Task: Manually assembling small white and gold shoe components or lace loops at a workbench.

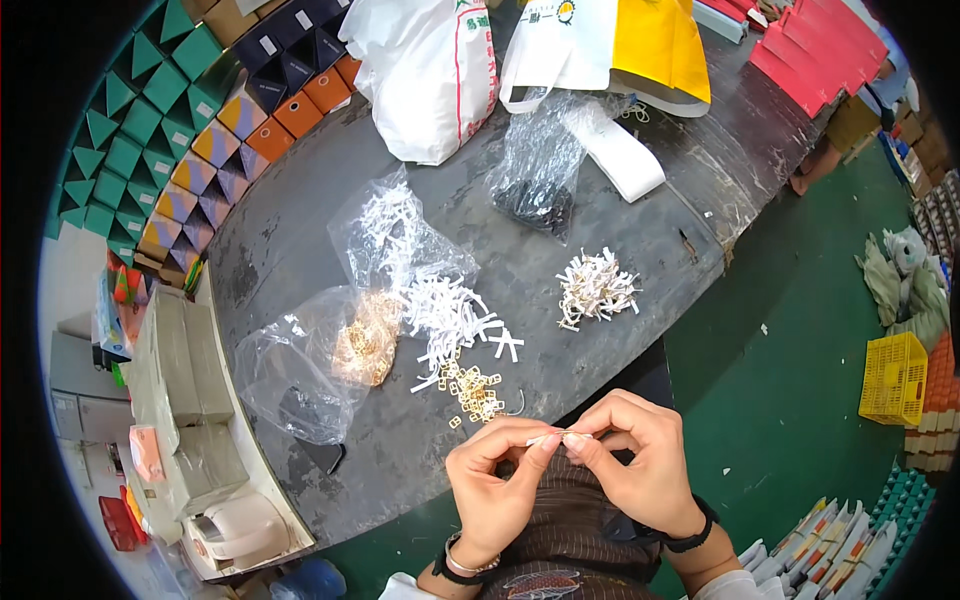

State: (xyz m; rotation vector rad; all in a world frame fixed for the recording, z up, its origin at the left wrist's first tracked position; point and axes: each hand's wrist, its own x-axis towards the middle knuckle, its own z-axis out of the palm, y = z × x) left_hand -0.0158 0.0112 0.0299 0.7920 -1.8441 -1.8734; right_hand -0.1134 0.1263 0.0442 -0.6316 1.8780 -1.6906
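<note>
The left hand and right hand pinch a small white strip between them, just off the bench, near loose gold buckles; light, even tension and closely placed grips would likely prevent twisting

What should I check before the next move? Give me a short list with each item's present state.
1. Left grip pinching the small white strip: ok.
2. Right grip pinching the same piece, fingertips close to the left's: ok.
3. Strip carrying a buckle: cannot tell, too small and partly covered.
4. Gold buckles within easy reach on the table: ok, it seems.
5. Loose white strips kept apart from those buckles: not ok, the piles mingle at their edges.
6. Separate heap clear of both piles: ok.
</note>
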